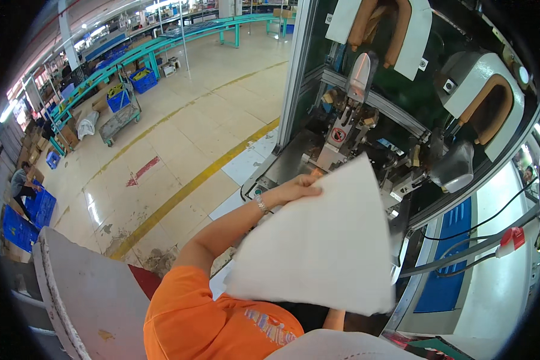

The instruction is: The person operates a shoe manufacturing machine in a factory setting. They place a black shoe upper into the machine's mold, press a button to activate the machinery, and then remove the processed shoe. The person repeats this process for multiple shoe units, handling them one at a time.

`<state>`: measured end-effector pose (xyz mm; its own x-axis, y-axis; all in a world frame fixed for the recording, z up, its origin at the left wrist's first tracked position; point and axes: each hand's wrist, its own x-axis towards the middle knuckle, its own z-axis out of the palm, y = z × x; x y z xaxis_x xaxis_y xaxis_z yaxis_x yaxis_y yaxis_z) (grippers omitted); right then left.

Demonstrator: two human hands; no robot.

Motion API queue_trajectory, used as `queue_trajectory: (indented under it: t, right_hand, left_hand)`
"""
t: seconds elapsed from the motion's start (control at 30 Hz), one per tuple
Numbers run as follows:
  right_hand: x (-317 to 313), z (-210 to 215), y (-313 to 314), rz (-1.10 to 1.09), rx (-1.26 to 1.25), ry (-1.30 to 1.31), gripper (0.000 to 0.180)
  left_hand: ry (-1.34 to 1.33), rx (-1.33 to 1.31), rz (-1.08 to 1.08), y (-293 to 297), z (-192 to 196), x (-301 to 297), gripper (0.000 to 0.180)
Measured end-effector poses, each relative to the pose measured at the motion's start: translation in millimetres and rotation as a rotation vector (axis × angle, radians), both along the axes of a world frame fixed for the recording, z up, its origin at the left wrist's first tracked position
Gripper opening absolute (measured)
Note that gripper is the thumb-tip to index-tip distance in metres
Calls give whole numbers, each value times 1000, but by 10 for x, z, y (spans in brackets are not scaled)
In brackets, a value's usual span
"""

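Observation:
A large white sheet [315, 240], roughly four-sided with a pointed top, hangs in front of my body. I cannot tell whether it is cloth or board. My left hand [297, 189], with a wristband above it, pinches the sheet near its upper left edge. Only a bit of my right forearm [335, 320] shows below the sheet's lower edge; the right hand itself is hidden behind it. Just beyond the sheet stands a machine with a metal toe-shaped form [362, 77] and a second rounded metal form [454, 168] on clamps.
Brown U-shaped pads in white housings [484, 99] overhang the machine. A metal post [291, 72] rises at its left. A red plug [512, 240] and cables are at right, a grey panel [90, 294] at lower left. Farther off are a cart [120, 123], blue crates and a crouching person [24, 183].

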<state>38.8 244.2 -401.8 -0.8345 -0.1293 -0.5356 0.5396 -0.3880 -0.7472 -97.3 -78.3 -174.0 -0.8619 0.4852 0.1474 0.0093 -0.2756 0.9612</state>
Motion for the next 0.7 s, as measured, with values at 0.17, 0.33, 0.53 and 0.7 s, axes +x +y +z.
queue_trajectory:
  t: [0.17, 0.33, 0.53, 0.7]
  right_hand:
    - [117, 112, -133, -65, -169, 194, 37]
    - [142, 855, -149, -24, -361, 109, 75]
    - [-217, 1964, 43, 148, 348, 613, 57]
    - [-579, 2686, -21, 553, 697, 686, 34]
  left_hand:
    - [552, -483, 22, 80, -151, 13, 27]
    - [234, -352, 526, -47, -483, 225, 23]
    - [-86, -232, 681, 98, -764, 867, 30]
    - [747, -634, 1097, 23, 157, 1237, 58]
